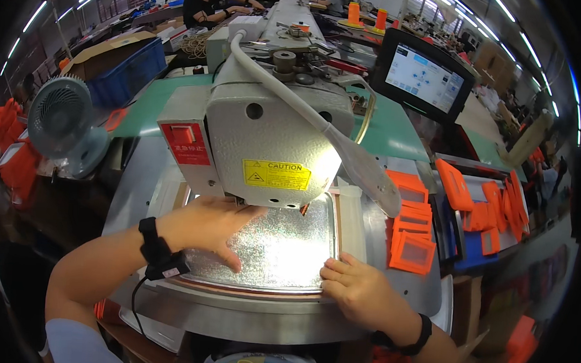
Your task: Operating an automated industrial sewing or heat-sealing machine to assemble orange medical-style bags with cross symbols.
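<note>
A shiny silver panel (280, 247) with rounded corners lies flat under the head of an industrial sewing machine (276, 138). My left hand (212, 227) rests on its left part, fingers spread, the fingertips reaching beneath the machine head. At the panel's right edge, my right hand (357, 287) has its fingers curled over the rim; the thumb is partly hidden. A thin brown-edged frame (252, 290) borders the panel along the near side. The needle area is mostly hidden by the machine head.
Orange mesh-windowed pieces (412, 250) lie to the right, with more orange pieces (493, 205) on a blue tray. A lit control screen (422, 77) stands at far right. A grey fan (60, 117) and blue crate (125, 71) stand left. A white lamp arm (307, 107) crosses the machine.
</note>
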Demonstrator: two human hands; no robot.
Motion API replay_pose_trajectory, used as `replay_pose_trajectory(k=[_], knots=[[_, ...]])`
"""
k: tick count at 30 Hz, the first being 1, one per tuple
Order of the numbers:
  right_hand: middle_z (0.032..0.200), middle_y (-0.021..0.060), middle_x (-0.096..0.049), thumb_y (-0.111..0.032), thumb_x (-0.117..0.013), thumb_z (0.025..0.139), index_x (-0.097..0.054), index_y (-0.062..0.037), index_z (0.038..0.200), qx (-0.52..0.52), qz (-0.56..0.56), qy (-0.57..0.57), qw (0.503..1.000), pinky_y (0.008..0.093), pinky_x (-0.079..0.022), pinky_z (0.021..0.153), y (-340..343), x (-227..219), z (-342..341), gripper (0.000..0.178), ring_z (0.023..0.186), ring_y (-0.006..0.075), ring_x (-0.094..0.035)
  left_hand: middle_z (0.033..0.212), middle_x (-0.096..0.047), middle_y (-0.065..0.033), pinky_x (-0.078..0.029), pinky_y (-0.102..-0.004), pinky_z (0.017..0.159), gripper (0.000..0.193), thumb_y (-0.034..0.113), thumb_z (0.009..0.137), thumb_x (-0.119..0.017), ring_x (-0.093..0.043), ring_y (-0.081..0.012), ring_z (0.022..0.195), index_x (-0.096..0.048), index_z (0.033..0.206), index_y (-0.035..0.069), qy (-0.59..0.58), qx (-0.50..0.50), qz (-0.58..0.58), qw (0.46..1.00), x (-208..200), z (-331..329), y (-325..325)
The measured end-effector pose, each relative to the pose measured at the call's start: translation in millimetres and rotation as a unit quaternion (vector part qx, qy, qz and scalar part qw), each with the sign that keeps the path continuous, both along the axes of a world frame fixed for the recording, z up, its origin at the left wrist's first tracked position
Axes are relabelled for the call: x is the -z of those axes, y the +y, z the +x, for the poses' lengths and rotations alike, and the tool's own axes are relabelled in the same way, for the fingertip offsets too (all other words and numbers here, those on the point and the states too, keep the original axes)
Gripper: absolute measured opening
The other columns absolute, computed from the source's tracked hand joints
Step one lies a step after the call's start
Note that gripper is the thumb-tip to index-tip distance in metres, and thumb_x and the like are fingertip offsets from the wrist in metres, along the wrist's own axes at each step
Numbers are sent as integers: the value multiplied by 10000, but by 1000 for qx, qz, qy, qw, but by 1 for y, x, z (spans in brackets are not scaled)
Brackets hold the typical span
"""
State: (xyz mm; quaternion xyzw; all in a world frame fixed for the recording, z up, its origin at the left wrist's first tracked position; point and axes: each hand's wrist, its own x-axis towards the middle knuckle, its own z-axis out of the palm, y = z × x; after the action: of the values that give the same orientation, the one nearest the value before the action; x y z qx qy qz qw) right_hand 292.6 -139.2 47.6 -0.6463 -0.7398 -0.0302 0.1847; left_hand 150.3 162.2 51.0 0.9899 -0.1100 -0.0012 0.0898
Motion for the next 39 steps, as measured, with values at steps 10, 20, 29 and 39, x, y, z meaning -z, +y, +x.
replay_pose_trajectory(k=[10, 20, 29, 39], knots=[[957, 106, -649, -42, -618, 698, -608, -12, 813, -9, -42, 19, 999, 400, -490, 942, 0, -7, 1, 120, 1005, 268, -627, 1313, -525, -226, -430, -401, 1006, 1125, 676, 529, -831, -546, -391, 1197, -406, 1377, 72, 130, 38, -79, 988, 2, 24, 11], [868, 93, -609, -70, -627, 713, -580, -23, 766, -14, 8, 44, 999, 373, -507, 901, -2, 1, 5, 85, 926, 251, -619, 1487, -355, -301, -345, -457, 1121, 987, 478, 716, -801, -348, -446, 1384, -359, 1466, 12, 100, -6, -1, 995, -11, -3, -24], [932, 103, -641, -147, -702, 805, -635, -31, 872, 2, -149, 151, 977, 380, -530, 822, 3, -2, 28, 150, 925, 287, -639, 1518, -41, -436, -251, -725, 1051, 1269, 707, 629, -771, 18, -641, 1396, -230, 1504, -34, 256, -36, -3, 966, -26, 2, -45], [1173, 194, -615, -166, -766, 723, -689, 38, 873, 59, -122, 84, 987, 424, -410, 1053, 44, -1, 81, 264, 1121, 316, -576, 1541, 14, -415, -143, -573, 1167, 1286, 646, 636, -818, 24, -592, 1428, -177, 1528, -22, 292, -54, 9, 955, -32, 6, -47]])
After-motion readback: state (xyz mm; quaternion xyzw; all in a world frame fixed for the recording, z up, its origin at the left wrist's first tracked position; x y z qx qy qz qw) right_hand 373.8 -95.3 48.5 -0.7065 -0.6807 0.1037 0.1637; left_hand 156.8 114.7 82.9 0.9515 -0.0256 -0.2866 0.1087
